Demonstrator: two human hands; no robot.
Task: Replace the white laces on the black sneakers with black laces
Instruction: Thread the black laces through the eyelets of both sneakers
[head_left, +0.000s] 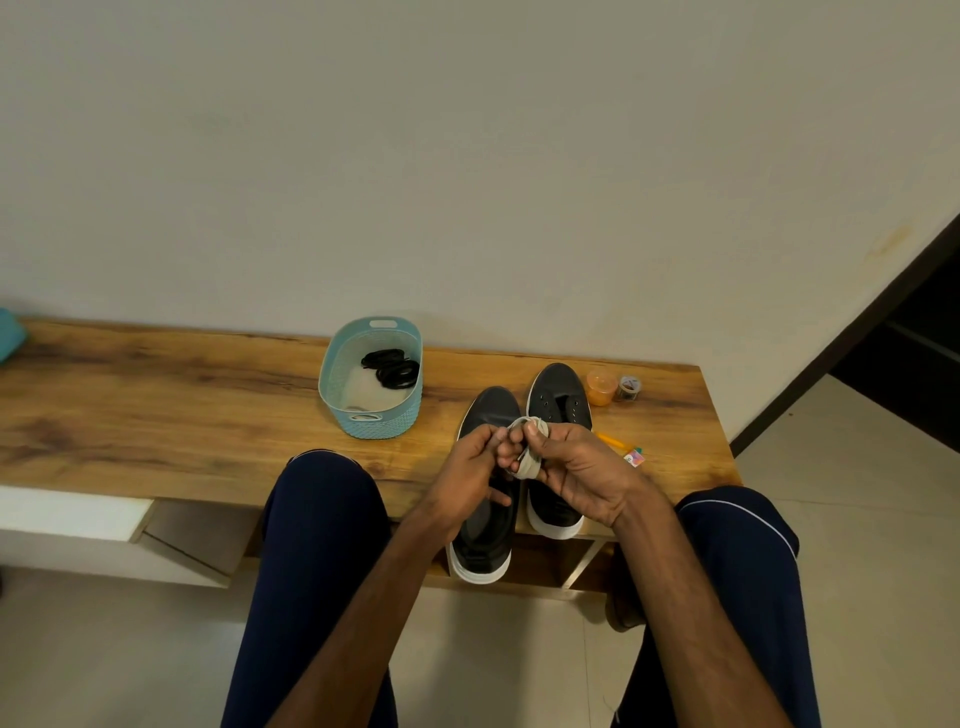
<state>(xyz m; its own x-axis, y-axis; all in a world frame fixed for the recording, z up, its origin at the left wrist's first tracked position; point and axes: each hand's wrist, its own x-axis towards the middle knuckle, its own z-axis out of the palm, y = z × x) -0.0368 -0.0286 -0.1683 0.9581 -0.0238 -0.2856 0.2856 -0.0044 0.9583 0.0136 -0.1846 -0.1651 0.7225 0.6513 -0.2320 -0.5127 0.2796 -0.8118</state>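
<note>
Two black sneakers with white soles stand side by side on the wooden bench, the left sneaker (483, 540) nearer me and the right sneaker (558, 400) further back; no laces show in their eyelets. Above them my right hand (576, 473) holds a coiled white lace (530, 452) wound round its fingers. My left hand (472, 462) pinches the lace's end beside it. Black laces (392, 366) lie bundled in a light blue basket (332, 384) to the left of the sneakers.
An orange lidded tub (601, 387) and a small clear jar (629, 387) stand at the bench's back right. A yellow pen-like item (613, 441) and a small card (635, 458) lie right of the sneakers. My knees flank the bench (156, 405), and a wall rises behind it.
</note>
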